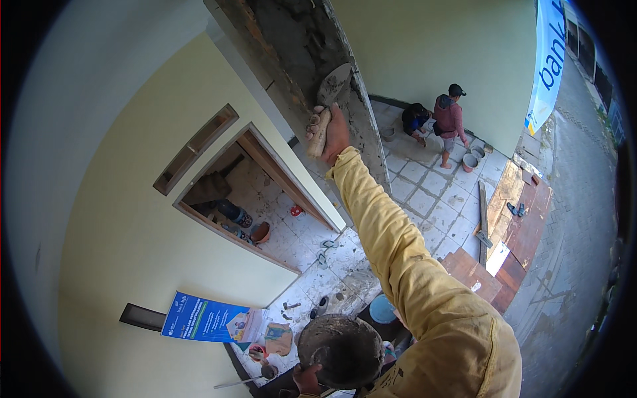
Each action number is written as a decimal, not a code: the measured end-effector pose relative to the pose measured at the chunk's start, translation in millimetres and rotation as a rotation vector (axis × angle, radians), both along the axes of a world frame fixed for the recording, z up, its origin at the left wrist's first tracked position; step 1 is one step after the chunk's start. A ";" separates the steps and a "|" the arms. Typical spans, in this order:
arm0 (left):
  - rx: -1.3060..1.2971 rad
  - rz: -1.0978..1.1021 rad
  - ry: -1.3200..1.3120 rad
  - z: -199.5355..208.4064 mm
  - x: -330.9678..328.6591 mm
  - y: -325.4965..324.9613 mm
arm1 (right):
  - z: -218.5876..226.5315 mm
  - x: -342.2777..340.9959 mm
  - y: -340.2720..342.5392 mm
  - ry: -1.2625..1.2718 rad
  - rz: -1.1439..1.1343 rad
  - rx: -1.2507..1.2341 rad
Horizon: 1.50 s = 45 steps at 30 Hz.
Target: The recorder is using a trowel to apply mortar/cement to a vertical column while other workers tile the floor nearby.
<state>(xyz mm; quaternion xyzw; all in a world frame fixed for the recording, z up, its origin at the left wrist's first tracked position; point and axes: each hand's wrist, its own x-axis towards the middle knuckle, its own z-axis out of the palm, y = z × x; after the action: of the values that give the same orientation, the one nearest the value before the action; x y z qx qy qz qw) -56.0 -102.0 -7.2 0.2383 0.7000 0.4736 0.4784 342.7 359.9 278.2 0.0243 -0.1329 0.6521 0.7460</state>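
My right hand point(336, 134), at the end of an outstretched yellow sleeve, is closed round the pale handle of a trowel point(335, 82). The trowel's mortar-smeared blade lies against or just over the rough grey cement face of an overhead beam point(292, 40); exact contact cannot be told. Low in the picture, my left hand point(307, 379) grips the near-left rim of a dark, mortar-caked bucket point(340, 350). Some grey mortar shows inside the bucket. My left fingers are partly hidden.
Below lies a white tiled floor point(418, 199) with two people near the far wall, next to mortar buckets point(470, 162). Boards point(511, 225) lie at right beside a street. A doorway point(259, 199) opens at left; a blue banner point(206, 318) and light-blue bucket point(383, 309) are nearer.
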 end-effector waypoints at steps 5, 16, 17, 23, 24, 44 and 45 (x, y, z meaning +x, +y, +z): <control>0.053 -0.014 -0.022 5.9 2.0 1.3 | 23.5 -1.1 -5.4 -0.110 -0.022 0.000; -0.026 -0.061 -0.011 2.5 9.7 19.6 | 48.1 -22.0 -23.2 -0.284 0.035 -0.092; -0.035 -0.091 0.001 2.1 11.5 19.8 | 54.4 -21.9 -23.0 -0.288 0.032 -0.094; 0.024 -0.126 -0.001 19.8 28.6 23.6 | 63.7 -22.3 -25.5 -0.421 -0.014 -0.158; 0.023 -0.124 -0.002 23.0 30.3 23.8 | 60.2 -24.7 -29.1 -0.513 -0.025 -0.138; -0.047 -0.197 0.041 51.0 57.0 36.3 | -108.8 -29.2 -121.8 -0.758 0.004 -0.287; -0.049 -0.195 0.042 49.7 57.2 34.9 | -110.1 -27.4 -115.0 -0.679 -0.046 -0.347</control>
<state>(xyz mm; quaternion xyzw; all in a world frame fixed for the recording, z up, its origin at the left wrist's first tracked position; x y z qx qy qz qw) 1.2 -67.2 42.6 0.3034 0.6947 0.4027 0.5131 315.3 244.9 168.1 -0.3228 -0.2609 0.6189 0.6669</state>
